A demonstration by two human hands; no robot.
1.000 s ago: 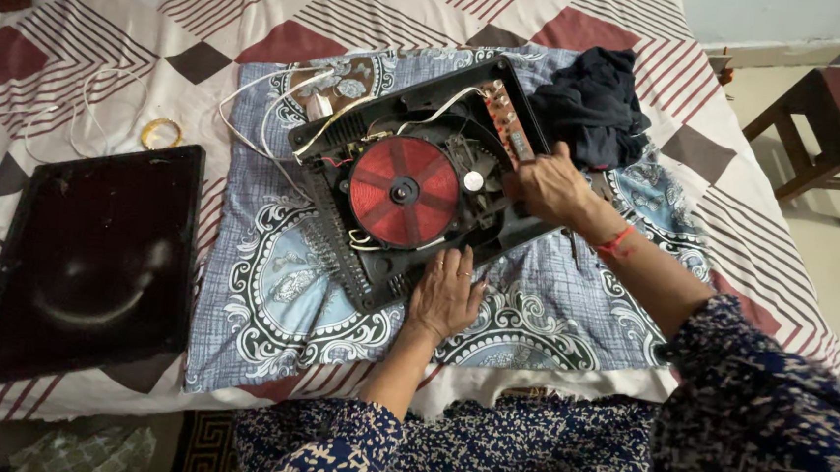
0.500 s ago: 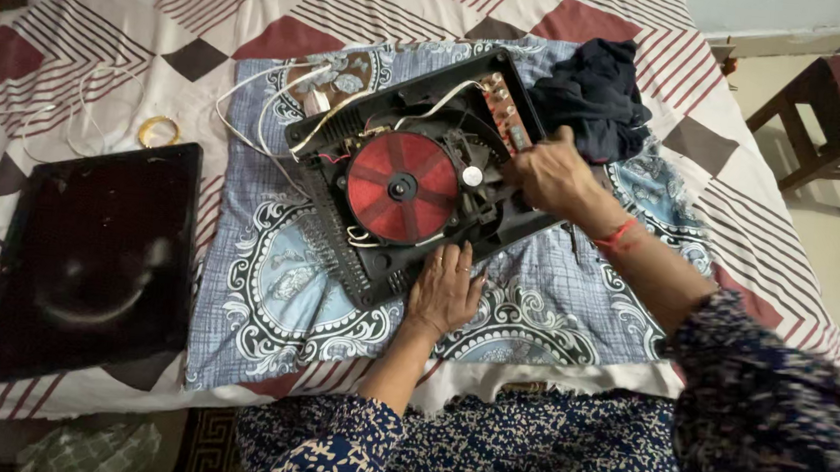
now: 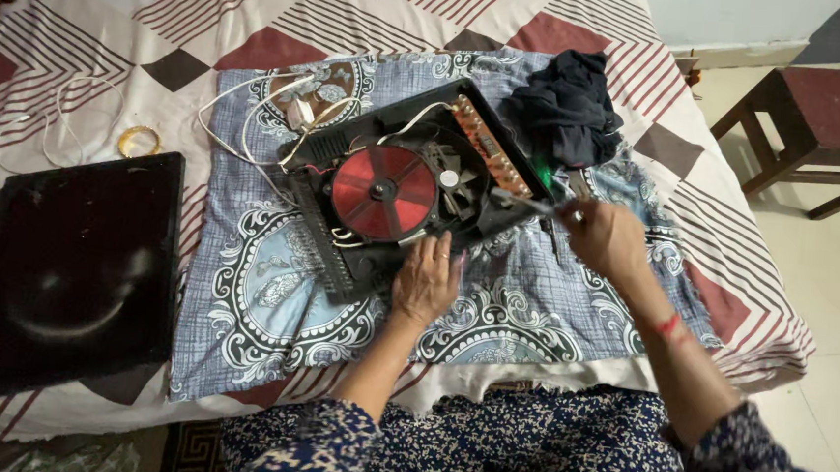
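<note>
- The opened induction cooker, a black housing with its top off, lies at the centre of a blue patterned cloth spread on a striped bedsheet; its red round coil sits left of middle, and a copper-coloured strip of parts runs along its edge at 2 o'clock
- The left hand rests flat, fingers spread and grasping nothing, on the cooker's near edge at 6 o'clock from the coil
- The right hand is clenched around a slim metal tool, a screwdriver by the look of it; the tip reaches the cooker's corner at 3 o'clock; a red thread circles that wrist
- A dark bundled cloth lies at 1 o'clock from the cooker, just beside it
- White wires trail out at 10 o'clock
- A black glass panel lies well apart at 8 o'clock; a yellow ring sits just above it
- A wooden stool stands on the floor at 2 o'clock, beyond the bed
</note>
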